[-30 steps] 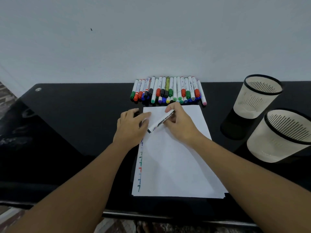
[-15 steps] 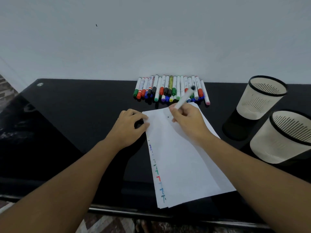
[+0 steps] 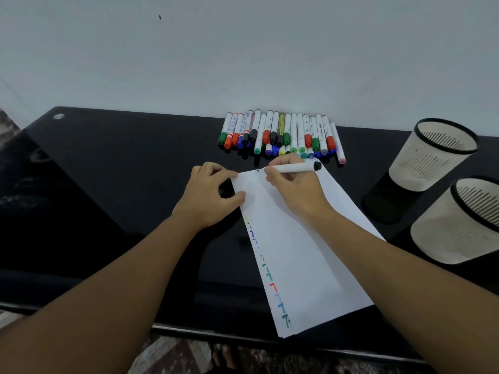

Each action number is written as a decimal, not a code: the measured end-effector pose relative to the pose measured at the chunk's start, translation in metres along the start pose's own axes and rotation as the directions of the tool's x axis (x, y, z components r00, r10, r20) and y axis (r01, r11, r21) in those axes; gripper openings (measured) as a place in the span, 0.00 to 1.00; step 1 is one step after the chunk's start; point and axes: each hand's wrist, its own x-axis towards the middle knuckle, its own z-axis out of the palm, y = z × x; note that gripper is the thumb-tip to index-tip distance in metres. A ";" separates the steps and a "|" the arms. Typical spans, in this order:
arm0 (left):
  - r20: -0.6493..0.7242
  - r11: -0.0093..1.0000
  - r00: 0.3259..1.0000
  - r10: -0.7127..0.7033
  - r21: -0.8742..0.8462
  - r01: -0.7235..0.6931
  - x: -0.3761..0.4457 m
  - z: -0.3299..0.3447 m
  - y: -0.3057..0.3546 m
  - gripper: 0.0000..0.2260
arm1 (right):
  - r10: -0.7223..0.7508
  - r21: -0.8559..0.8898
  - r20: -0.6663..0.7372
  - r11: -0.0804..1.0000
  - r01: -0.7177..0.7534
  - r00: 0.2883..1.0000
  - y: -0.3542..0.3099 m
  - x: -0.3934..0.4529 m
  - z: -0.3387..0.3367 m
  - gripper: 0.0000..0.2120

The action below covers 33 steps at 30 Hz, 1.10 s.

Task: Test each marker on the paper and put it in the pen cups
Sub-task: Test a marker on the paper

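Right hand [image 3: 294, 190] pinches white marker with black end [image 3: 295, 167], tip at top edge of white paper sheet [image 3: 305, 255], frame centre. Left hand [image 3: 213, 195], fingers curled, pins corner. We keep sheet pinned, stroke short; cream mesh pen cups [image 3: 432, 155] wait right.

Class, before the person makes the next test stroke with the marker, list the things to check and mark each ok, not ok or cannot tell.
1. Marker gripped by right hand: ok.
2. Tip at the far edge of the paper: ok.
3. Left hand on the paper's far left corner: ok.
4. Cap off the writing end: cannot tell, fingers hide it.
5. Blank space on the paper: ok.
6. Pen cups upright, within view: ok.
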 end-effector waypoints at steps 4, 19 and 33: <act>-0.015 0.999 1.000 -0.012 -0.031 0.011 -0.002 -0.001 0.001 0.26 | -0.048 -0.066 0.057 0.996 0.052 0.997 -0.010 0.006 0.010 0.04; -0.075 0.993 0.995 -0.068 -0.101 0.060 -0.002 -0.005 -0.001 0.27 | -0.045 -0.159 0.110 0.985 0.062 0.993 -0.002 0.009 0.035 0.03; -0.046 0.993 0.996 -0.072 -0.102 0.067 -0.001 -0.004 -0.003 0.28 | -0.051 -0.231 0.135 0.970 0.081 0.990 0.000 0.011 0.040 0.03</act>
